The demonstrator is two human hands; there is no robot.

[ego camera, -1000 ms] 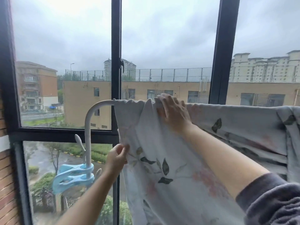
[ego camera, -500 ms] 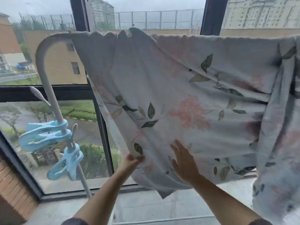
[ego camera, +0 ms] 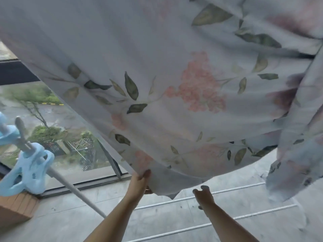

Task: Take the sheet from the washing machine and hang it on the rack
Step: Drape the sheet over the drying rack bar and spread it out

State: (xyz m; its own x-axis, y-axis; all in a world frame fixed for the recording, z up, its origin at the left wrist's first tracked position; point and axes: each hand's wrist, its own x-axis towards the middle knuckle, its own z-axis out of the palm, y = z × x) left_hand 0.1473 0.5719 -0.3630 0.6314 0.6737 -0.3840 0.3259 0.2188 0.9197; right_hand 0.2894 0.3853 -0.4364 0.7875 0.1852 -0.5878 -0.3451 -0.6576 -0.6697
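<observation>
Head view: the floral sheet [ego camera: 174,102] hangs from above, by the rack [ego camera: 57,173] pole. The left hand [ego camera: 139,182] pinches its bottom hem; the right hand [ego camera: 203,194] hovers just beneath, loosely curled, empty. Best tug evenly with both hands, smoothing folds.

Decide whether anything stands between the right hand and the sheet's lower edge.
Nothing visible does. The right hand sits just below the sheet, apart from its lower edge, with only air between. The rack rails lie beyond the hand, not in the way. The left hand grips that edge.
</observation>
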